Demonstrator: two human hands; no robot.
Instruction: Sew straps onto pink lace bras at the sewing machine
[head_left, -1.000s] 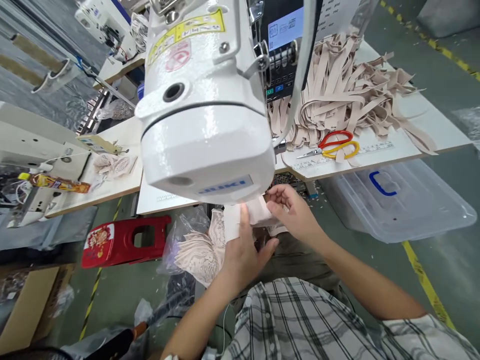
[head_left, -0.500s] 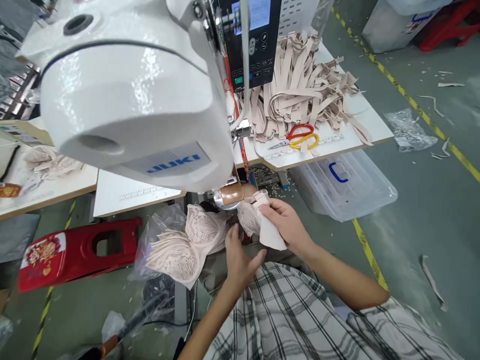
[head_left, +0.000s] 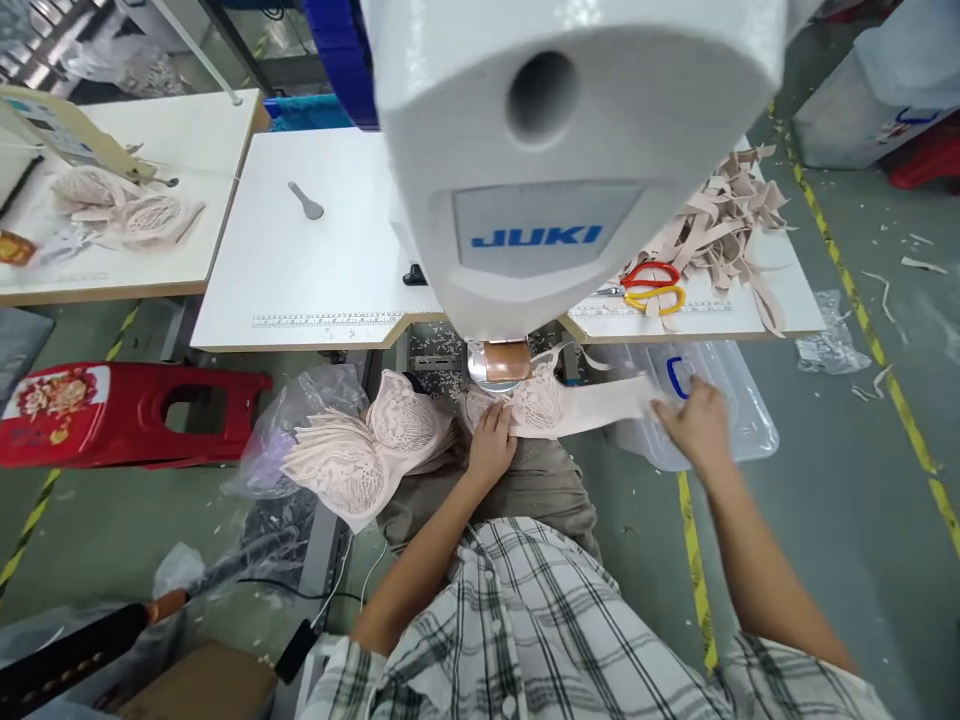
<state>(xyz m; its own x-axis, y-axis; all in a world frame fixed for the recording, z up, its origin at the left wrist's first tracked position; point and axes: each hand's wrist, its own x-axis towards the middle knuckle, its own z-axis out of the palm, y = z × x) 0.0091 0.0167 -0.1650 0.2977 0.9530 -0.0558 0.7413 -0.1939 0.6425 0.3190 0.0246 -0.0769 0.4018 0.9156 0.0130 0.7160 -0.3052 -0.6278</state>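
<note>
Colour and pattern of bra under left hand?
The bra is pale pink, with lace patterning; best in the head view.

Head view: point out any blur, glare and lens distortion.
Head view: the right hand and the nearest end of the fabric band look blurred, likely from motion; head view: bright glare specks high on the sewing machine, its label crisp; head view: apparent wide-angle stretch, the machine looming large.

I wear a white shirt (head_left: 547,610), checked in dark lines, some thick and some thin, with small pale buttons (head_left: 510,706) down its front. My left sleeve (head_left: 346,682) and right sleeve (head_left: 799,685) share the same check and stop short, leaving both forearms (head_left: 772,575) bare. My trousers (head_left: 529,490) are plain grey-brown and creased. My fingers (head_left: 491,418) are bare too.
</note>
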